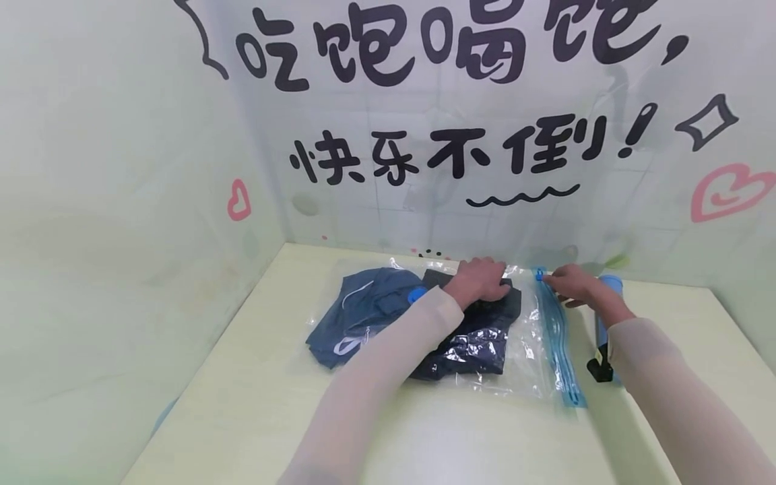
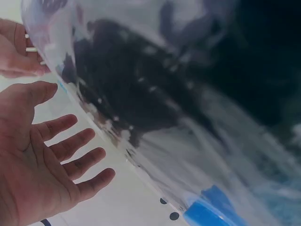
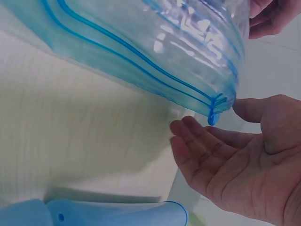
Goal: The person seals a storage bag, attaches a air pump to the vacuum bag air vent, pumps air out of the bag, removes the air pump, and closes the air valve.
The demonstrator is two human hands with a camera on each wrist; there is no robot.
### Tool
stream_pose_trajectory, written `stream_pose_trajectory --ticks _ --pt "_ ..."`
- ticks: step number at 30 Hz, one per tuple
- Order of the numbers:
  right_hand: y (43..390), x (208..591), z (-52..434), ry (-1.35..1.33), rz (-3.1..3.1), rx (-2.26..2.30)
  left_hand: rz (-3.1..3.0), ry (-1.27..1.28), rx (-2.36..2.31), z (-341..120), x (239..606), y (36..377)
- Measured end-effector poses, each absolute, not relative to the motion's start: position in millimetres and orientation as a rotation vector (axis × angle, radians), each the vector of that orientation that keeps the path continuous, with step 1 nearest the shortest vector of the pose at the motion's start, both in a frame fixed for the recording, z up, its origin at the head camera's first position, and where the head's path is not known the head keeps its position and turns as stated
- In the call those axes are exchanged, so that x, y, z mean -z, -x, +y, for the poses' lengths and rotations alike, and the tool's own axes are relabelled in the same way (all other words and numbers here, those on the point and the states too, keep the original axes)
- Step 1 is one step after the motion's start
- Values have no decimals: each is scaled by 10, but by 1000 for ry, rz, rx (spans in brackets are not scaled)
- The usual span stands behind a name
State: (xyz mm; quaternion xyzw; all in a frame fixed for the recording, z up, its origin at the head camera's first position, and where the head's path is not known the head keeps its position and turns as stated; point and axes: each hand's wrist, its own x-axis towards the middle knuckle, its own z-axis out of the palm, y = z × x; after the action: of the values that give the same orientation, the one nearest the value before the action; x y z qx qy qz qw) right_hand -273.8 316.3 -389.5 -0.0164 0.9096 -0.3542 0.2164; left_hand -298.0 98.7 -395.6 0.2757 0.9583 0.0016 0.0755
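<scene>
A clear zip storage bag [image 1: 527,367] lies flat with folded clothes inside, a blue garment [image 1: 370,296] on the left and a dark garment [image 1: 467,350] beside it. My left hand [image 1: 481,279] rests on the bag's far part, over the dark garment; its fingers look extended and spread in the left wrist view. At the far end of the blue zip strip [image 1: 560,343], my right hand [image 1: 578,286] pinches the small blue zip slider [image 3: 214,113] between thumb and forefinger. Its other fingers curl loosely.
A blue tube-shaped pump [image 1: 611,286] with a black end piece [image 1: 600,369] lies right of the bag, under my right forearm. The bag carries a round blue valve cap [image 1: 416,294]. Lettered wall sheeting [image 1: 376,222] borders the pale table [image 1: 254,377] at the back.
</scene>
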Motion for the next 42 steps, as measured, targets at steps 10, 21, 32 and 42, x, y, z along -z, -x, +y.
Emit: stream_pose_trajectory --ticks 10,21,32,42 --pt "2768 4003 3177 37 2587 1016 2874 -860 -2 1051 3998 2867" --pt "2708 4021 3167 -22 2654 1224 2928 -894 -21 1083 4007 2860" --pt "2659 3944 3027 172 2811 1331 3080 -887 -134 1127 3980 2940" --pt "2622 3911 2878 414 3003 1297 3163 -902 -208 1221 3922 2969"
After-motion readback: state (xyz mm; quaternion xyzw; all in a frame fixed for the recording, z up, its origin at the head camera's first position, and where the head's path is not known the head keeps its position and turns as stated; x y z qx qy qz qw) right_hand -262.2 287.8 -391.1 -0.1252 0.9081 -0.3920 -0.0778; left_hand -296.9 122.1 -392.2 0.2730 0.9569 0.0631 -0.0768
